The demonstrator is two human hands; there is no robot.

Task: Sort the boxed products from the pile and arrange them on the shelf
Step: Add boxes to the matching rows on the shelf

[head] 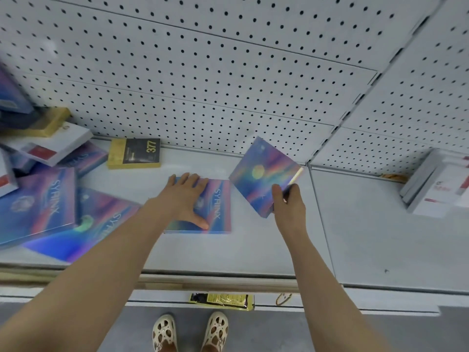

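Observation:
A pile of iridescent blue-purple boxes (43, 212) lies at the left of the white shelf (253, 250), mixed with white boxes (61, 143). My left hand (187, 199) rests flat on one blue box (218, 212) lying at the shelf's middle. My right hand (288, 201) grips a second iridescent box (261, 174) by its lower corner, holding it tilted above the shelf, near the pegboard.
A gold-and-black box (134, 153) lies by the pegboard back wall (228, 85). White boxes (436, 189) are stacked at the far right on the adjoining shelf section. A yellow packet (223, 301) lies on the lower ledge. My sandalled feet (190, 331) stand below.

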